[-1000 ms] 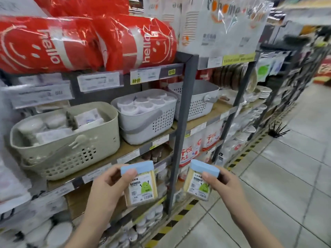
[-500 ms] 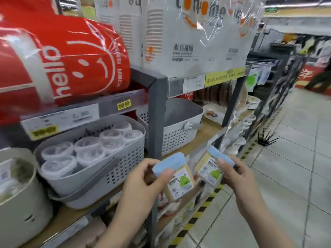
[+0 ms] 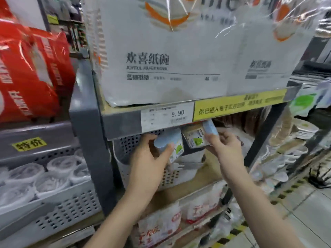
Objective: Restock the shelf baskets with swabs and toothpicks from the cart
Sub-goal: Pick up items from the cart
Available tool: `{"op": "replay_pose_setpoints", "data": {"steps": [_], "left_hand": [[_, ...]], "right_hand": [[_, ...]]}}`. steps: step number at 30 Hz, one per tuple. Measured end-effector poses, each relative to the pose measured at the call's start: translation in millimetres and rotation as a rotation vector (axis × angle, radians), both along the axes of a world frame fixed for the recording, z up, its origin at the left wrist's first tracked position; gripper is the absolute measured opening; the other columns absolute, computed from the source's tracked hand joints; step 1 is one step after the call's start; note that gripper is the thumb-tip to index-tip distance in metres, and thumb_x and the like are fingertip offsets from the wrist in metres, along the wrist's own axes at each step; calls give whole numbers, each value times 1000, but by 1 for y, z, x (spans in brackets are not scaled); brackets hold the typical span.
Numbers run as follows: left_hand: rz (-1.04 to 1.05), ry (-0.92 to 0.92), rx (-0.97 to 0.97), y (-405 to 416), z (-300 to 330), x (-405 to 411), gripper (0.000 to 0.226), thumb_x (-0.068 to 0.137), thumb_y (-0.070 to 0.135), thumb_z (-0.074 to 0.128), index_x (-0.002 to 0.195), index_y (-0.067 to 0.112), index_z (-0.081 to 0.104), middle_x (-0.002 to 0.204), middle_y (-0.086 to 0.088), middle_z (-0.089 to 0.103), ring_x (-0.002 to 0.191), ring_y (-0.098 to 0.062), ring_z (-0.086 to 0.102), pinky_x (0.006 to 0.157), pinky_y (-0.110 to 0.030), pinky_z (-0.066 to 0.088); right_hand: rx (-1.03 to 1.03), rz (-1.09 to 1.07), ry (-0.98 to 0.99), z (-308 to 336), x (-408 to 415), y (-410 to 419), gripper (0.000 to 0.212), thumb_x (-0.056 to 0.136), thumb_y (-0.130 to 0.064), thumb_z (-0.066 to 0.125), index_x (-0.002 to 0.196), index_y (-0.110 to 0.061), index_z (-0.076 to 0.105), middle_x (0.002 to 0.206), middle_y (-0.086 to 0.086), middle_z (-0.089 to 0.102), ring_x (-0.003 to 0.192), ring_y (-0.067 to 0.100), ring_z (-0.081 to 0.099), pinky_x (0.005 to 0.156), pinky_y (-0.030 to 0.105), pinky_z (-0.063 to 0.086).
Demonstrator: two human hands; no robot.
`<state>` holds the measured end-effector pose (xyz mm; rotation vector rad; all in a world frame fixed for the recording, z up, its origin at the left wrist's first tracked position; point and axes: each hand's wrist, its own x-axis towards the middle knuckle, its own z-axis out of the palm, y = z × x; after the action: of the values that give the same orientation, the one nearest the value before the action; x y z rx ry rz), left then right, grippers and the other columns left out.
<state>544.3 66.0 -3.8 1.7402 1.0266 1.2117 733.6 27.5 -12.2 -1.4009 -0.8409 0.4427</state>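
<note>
Left hand [image 3: 148,158] and right hand [image 3: 225,149] each had fingers curled round a blue-lidded toothpick box [image 3: 172,145], [image 3: 200,136], held over the grey basket [image 3: 125,169] under the shelf edge [image 3: 123,122]; best lowered inside before releasing, clear of that edge.

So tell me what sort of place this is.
Most likely a shop aisle: a 9.90 price tag on the shelf edge, packaged paper bowls stacked above, and stocked shelving running down a tiled walkway.
</note>
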Motion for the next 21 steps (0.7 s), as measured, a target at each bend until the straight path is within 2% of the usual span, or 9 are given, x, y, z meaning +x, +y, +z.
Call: {"op": "replay_pose_setpoints", "data": {"steps": [2,4,6,8,11,14,16,19,21], "left_hand": [[74,42,13,15,2,16,12,87,37,64,88,29,55,80,17,59,72,11,54,60,-3,37],[154,157,36,33,0,28,27,86,44,62,104,25,57,92,18,59,87,3,53,63,-5,36],[192,215,55,56,-8,38,43,86,43,62,123,24,54,117,10,58,111,-8,51,87,-16,38],[166,163,2,78,-15,48,40,83,41,66,118,26,55,125,3,57,119,-15,50,101,-24,36],[130,87,-93,106,-25,62,20,83,41,66,81,31,48,90,4,57,87,-12,58,77,-22,47],[77,258,-174,130,-38,75,13,91,22,58,81,18,50,79,4,51,73,-8,52,66,-19,38],[22,426,-285,143,-46,84,6,90,10,58,91,12,53,83,1,49,81,-13,50,70,-23,41],[-27,625,-475,151,-47,93,8,91,9,57,84,11,53,85,-8,53,87,-22,53,74,-30,45],[-40,688,-597,150,-41,98,17,96,15,51,107,4,56,108,-15,57,100,-29,58,80,-34,47]], "right_hand": [[-31,48,-92,5,11,23,15,84,-19,71,93,-26,61,93,-4,68,89,17,66,84,46,54],[-68,119,-225,10,18,44,19,83,-16,71,100,-21,62,99,-4,68,94,16,64,84,39,51],[-120,165,-356,8,21,67,27,82,-15,73,107,-14,63,108,4,67,104,20,61,90,40,49],[-141,229,-467,3,24,89,35,79,-15,76,111,-11,63,116,7,66,112,22,57,98,44,46],[-311,311,-597,-9,29,113,39,79,-21,76,115,-14,61,120,8,63,115,25,56,101,42,45],[-500,344,-772,-14,27,126,35,88,-22,64,121,-13,58,123,9,60,119,26,53,101,34,42],[-587,396,-953,-12,22,132,38,95,-18,53,132,-11,50,136,12,52,129,26,44,105,30,33],[-790,487,-979,-8,22,137,47,96,-14,49,142,-8,39,145,15,43,133,26,39,107,30,30],[-952,512,-941,-5,23,140,47,96,-14,51,141,-5,40,142,16,46,128,28,45,101,32,37]]}}
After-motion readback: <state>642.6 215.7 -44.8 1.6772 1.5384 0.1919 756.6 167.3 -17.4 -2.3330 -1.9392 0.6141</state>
